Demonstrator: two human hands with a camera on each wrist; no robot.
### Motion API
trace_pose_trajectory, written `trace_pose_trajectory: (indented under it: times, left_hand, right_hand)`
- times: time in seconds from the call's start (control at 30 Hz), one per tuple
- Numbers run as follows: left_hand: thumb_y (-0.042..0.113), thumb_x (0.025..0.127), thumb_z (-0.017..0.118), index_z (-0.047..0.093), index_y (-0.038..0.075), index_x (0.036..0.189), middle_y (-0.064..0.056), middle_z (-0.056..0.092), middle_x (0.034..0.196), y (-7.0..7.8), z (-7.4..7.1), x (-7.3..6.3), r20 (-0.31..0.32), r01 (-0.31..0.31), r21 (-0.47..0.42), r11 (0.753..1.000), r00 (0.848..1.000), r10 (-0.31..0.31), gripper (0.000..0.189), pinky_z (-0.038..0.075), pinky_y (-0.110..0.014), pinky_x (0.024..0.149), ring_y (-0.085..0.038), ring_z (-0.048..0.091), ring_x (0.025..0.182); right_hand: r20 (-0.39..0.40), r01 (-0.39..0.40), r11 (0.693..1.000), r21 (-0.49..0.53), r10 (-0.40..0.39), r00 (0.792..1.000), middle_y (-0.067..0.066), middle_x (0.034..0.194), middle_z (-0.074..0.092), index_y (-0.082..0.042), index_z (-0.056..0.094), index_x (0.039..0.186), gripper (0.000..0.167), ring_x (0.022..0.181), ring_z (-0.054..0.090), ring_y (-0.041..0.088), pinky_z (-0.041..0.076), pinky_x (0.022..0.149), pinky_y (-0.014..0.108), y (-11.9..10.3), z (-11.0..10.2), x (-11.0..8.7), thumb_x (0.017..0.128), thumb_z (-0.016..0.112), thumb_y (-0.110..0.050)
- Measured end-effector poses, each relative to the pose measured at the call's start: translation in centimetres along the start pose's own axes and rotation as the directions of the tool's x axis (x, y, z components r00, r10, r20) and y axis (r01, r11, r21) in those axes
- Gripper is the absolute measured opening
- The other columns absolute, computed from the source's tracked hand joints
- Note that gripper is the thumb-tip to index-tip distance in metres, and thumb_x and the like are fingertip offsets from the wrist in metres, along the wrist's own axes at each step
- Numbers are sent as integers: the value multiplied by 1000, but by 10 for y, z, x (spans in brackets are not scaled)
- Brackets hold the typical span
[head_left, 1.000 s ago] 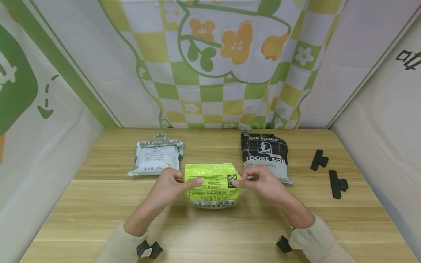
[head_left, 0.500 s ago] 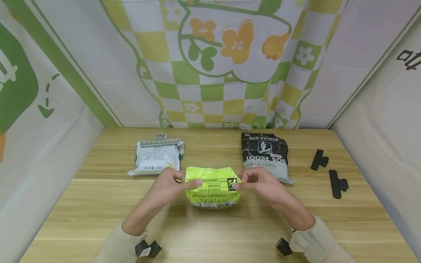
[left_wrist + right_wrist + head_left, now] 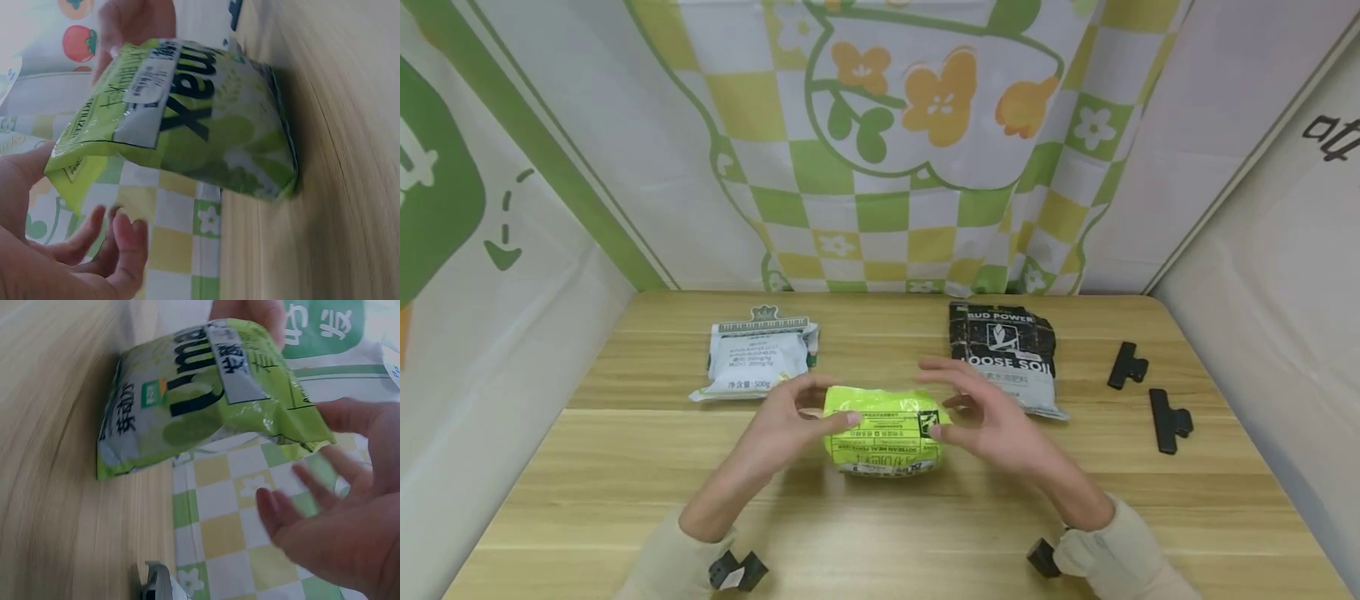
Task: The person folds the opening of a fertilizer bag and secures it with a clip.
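Note:
A yellow-green fertilizer bag (image 3: 883,446) stands on the table in front of me, its top folded over. My left hand (image 3: 786,425) is at its left side, thumb pressing the fold. In the left wrist view, a loose flap of the bag (image 3: 206,125) hangs between that thumb and the other fingers, which are bent and apart from it. At the right side, my right hand (image 3: 996,421) touches the fold with its thumb tip. Its other fingers are spread behind the bag (image 3: 187,394), off the plastic, as the right wrist view shows.
To the left rear lies a white bag (image 3: 756,362) with a clip (image 3: 765,323) across its top. A black and grey soil bag (image 3: 1003,342) is behind my right hand. Two black clips (image 3: 1127,365) lie farther right on the wooden table (image 3: 880,542). A patterned curtain hangs behind.
The bag's top has come down a little as it folds. My right fingers have let go of the edge and spread out behind it; my left fingers have loosened slightly.

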State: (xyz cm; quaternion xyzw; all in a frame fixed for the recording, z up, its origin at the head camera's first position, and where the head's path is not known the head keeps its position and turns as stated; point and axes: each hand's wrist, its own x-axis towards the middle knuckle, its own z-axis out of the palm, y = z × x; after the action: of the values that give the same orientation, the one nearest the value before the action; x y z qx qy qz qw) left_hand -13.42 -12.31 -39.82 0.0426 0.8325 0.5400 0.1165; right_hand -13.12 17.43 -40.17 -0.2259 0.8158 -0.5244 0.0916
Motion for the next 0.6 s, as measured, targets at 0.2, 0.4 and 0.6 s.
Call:
trace_pose_trajectory:
  times: [0.2, 0.4, 0.6]
  left_hand:
    - [27, 85, 88, 75, 22, 120, -5, 60, 141, -5, 3, 1, -72, -378, 241, 894, 911, 405, 37, 46, -58, 112, -28, 49, 134]
    - [20, 98, 73, 79, 17, 119, -3, 73, 137, -12, 2, 3, 153, -624, 302, 721, 778, 609, 22, 45, -58, 119, -30, 61, 139]
    - [37, 83, 88, 72, 15, 134, -7, 68, 142, -16, 3, 4, 271, -626, 299, 720, 779, 565, 58, 50, -49, 114, -27, 66, 134]
  right_hand:
    - [86, 216, 965, -151, -205, 975, -1, 156, 59, -22, 72, 133, 38, 155, 42, 34, 29, 124, 70, 5, 2, -1, 99, 66, -7]
    - [122, 190, 969, -156, -172, 977, -4, 152, 62, -22, 71, 136, 35, 153, 46, 31, 31, 124, 68, 9, 3, -3, 101, 70, -23]
    - [128, 197, 961, -194, -175, 976, -3, 151, 63, -22, 70, 137, 53, 147, 54, 28, 38, 123, 60, 12, 6, -2, 88, 85, -34]
